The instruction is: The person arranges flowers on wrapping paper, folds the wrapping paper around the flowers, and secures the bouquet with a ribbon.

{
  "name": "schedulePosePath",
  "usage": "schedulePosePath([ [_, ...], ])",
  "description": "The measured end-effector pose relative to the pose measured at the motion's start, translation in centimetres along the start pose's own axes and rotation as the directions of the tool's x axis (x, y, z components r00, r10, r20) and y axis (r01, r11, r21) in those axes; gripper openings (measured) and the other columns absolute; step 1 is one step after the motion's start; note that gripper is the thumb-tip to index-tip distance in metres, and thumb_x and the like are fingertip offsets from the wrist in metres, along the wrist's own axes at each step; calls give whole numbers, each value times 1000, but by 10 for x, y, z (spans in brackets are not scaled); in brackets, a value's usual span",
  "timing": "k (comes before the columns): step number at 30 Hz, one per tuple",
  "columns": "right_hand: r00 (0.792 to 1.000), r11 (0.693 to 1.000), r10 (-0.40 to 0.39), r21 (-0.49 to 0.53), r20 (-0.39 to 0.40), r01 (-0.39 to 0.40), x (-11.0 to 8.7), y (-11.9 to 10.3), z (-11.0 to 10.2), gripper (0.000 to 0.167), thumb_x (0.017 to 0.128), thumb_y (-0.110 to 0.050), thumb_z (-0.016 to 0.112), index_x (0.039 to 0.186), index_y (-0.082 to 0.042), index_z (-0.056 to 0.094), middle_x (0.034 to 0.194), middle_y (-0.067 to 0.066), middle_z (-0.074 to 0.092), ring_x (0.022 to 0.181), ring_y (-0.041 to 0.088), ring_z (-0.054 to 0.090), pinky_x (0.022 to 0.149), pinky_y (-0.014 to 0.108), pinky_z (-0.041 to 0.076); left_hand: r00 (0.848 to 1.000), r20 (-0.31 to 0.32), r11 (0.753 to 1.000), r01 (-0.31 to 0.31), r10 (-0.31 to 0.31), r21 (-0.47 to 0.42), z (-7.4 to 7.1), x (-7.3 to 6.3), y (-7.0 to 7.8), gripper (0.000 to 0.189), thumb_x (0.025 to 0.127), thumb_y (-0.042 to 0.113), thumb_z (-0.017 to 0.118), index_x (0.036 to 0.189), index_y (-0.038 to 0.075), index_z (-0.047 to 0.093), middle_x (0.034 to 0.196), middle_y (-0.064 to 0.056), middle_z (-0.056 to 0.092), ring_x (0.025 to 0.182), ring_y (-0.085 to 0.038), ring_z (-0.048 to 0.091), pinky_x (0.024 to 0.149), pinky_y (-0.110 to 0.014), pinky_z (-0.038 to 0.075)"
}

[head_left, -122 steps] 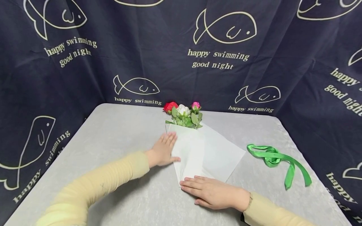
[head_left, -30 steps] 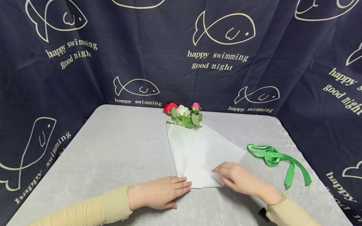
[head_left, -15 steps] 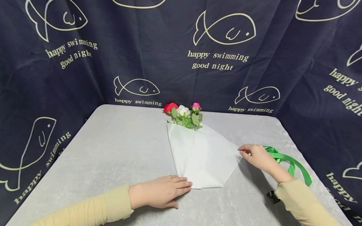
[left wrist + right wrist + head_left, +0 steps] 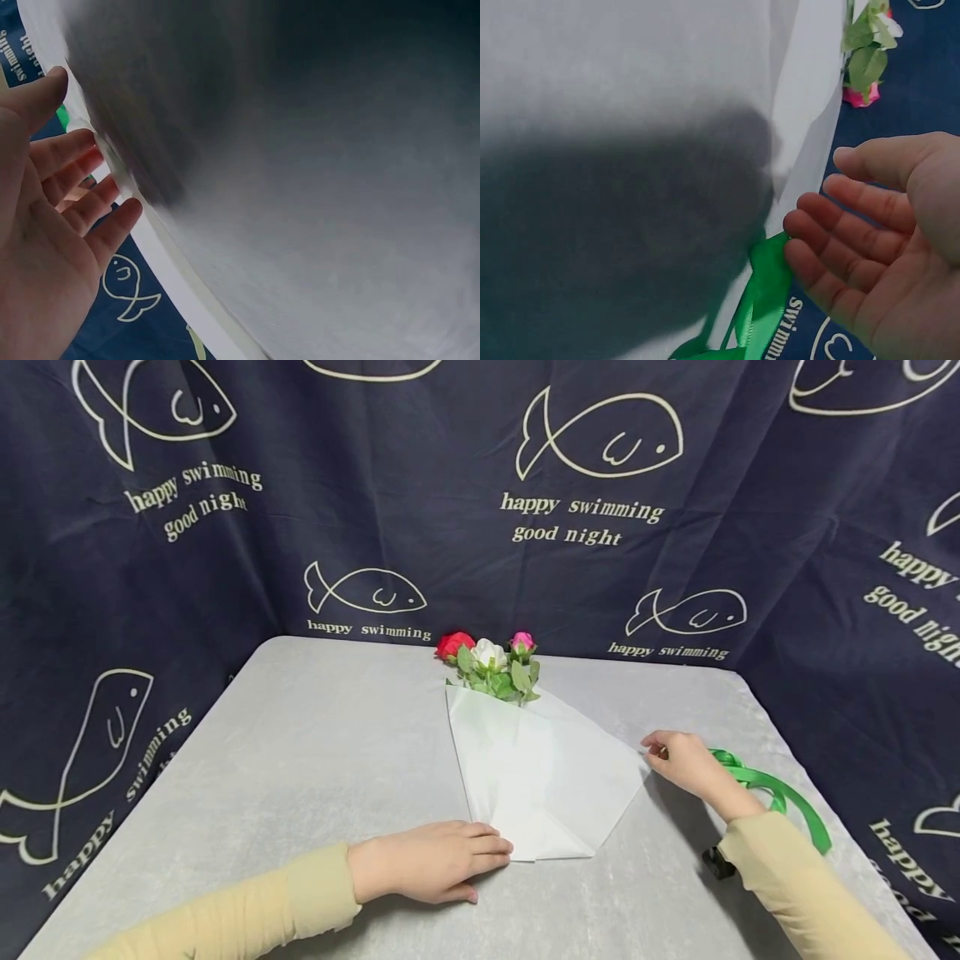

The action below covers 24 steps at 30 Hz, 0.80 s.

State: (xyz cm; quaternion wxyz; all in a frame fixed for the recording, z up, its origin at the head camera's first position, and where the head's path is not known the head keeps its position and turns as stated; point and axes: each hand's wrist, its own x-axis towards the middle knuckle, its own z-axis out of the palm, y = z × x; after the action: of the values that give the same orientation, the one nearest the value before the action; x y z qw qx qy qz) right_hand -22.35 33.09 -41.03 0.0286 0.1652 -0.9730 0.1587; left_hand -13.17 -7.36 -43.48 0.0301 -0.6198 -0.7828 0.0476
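White wrapping paper (image 4: 540, 777) lies on the table with its left side folded over the flower stems. Out of its top stick a red rose (image 4: 454, 646), a white rose (image 4: 489, 656) and a pink rose (image 4: 522, 642) with green leaves. My left hand (image 4: 438, 860) rests on the paper's lower left corner, fingers extended. At the right corner of the paper is my right hand (image 4: 686, 764), its fingers slightly bent. In the right wrist view, a gap shows between the thumb (image 4: 885, 159) and the index finger, with no paper seen pinched there.
A green ribbon (image 4: 798, 810) lies loosely looped at the table's right, partly hidden behind my right hand. Dark blue curtains (image 4: 465, 485) with fish prints stand around the grey table (image 4: 337, 735). Something small and black (image 4: 717, 862) shows beneath my right wrist.
The left hand has come down from the paper's left edge to its lower corner. My right hand has moved from the bottom up to the right corner. The paper's bottom is now folded up.
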Motion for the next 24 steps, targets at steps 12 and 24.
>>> schedulePosePath([
  [12,987,994,112,-4,113,-113,-4,11,7,19,87,-19,64,82,0,63,68,3,58,57,13,47,53,30,39,999,0,993,-36,36,113,-2,2,-2,54,95,44,51,139,13,47,143,3,44,129,-13,42,103,-26,38],
  [24,985,980,162,102,63,-168,-2,4,4,20,91,-18,56,75,-8,53,62,-1,51,54,14,43,53,29,34,995,24,963,-95,92,252,-3,4,-5,53,95,47,47,138,16,48,143,5,44,129,-13,43,105,-25,36],
])
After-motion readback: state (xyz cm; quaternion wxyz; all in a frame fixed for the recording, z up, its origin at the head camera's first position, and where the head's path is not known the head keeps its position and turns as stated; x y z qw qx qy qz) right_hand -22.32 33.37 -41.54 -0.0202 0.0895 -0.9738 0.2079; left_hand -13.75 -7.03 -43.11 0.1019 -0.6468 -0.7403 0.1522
